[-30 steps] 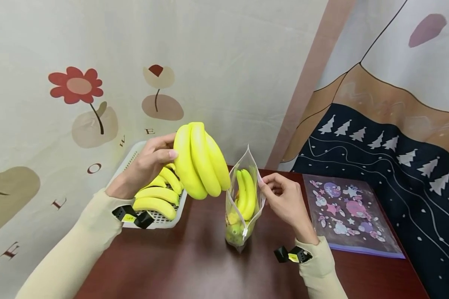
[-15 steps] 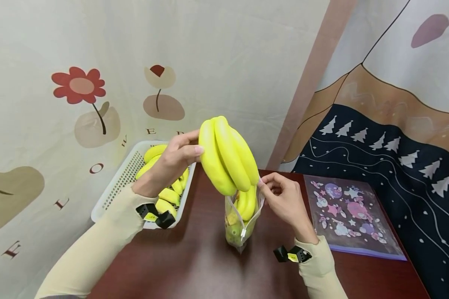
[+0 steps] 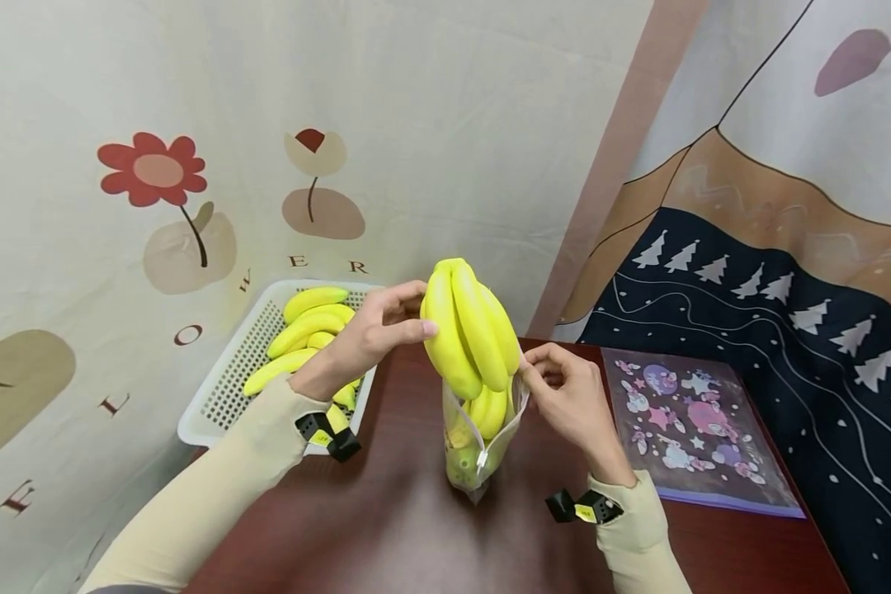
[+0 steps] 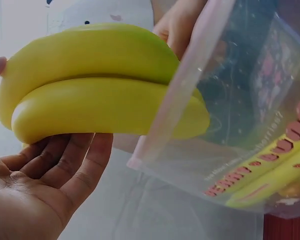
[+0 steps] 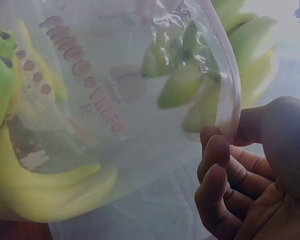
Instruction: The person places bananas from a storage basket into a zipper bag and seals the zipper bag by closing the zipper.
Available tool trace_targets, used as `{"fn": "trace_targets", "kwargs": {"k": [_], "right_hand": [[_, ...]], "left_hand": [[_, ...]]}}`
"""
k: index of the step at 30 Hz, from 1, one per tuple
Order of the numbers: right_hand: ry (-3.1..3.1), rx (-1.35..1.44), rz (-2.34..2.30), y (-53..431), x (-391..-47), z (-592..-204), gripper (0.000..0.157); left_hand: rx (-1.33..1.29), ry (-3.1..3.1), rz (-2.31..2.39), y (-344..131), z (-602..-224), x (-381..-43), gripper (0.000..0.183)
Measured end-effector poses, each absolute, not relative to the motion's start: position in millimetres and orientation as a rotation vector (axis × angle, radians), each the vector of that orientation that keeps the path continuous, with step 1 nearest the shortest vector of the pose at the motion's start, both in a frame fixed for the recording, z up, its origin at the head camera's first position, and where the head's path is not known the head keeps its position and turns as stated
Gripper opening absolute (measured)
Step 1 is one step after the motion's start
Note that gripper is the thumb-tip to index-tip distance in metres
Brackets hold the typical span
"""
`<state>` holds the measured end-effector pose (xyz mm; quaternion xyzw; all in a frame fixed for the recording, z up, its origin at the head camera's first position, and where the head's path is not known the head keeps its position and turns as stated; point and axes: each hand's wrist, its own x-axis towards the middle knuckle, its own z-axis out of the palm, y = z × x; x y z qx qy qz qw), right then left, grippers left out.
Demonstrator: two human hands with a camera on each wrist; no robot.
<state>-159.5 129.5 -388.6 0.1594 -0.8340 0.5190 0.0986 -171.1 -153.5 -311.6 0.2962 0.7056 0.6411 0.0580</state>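
My left hand (image 3: 371, 334) holds a bunch of yellow bananas (image 3: 464, 330) by its upper part, thumb on the near side. The lower tips reach inside the mouth of a clear zip bag (image 3: 456, 450), as the left wrist view shows past the pink-edged rim (image 4: 175, 95). My right hand (image 3: 568, 392) pinches the bag's right edge between thumb and fingertips, keeping the mouth apart. More bananas (image 5: 50, 195) stand inside the bag, which is upright on the table. A white zipper slider (image 3: 483, 459) hangs at the near side of the mouth.
A white perforated basket (image 3: 208, 412) with several bananas (image 3: 312, 330) stands left, partly behind my left forearm. A flat printed zip bag (image 3: 690, 421) with a purple edge lies on the right of the dark red table (image 3: 416, 536). Printed cloth hangs behind.
My left hand has carried the banana bunch rightward from beside the bag, then lowered it into the mouth. The right hand has stayed at the bag's edge. More of the basket shows.
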Motion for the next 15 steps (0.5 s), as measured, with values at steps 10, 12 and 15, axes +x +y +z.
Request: {"fn": "trace_targets", "kwargs": {"k": [10, 12, 15], "right_hand": [[-2.464, 0.461, 1.573, 126.0, -158.7, -388.2, 0.015], [-2.474, 0.451, 1.574, 125.8, -158.6, -388.1, 0.016], [-2.487, 0.437, 1.578, 125.3, -158.2, -387.6, 0.016]], "left_hand": [[0.982, 2.267, 1.747, -151.6, -322.0, -173.4, 0.043], [1.006, 2.361, 1.669, -150.2, -323.0, -171.7, 0.045], [1.065, 2.499, 1.539, -148.2, -324.8, -169.9, 0.049]]}}
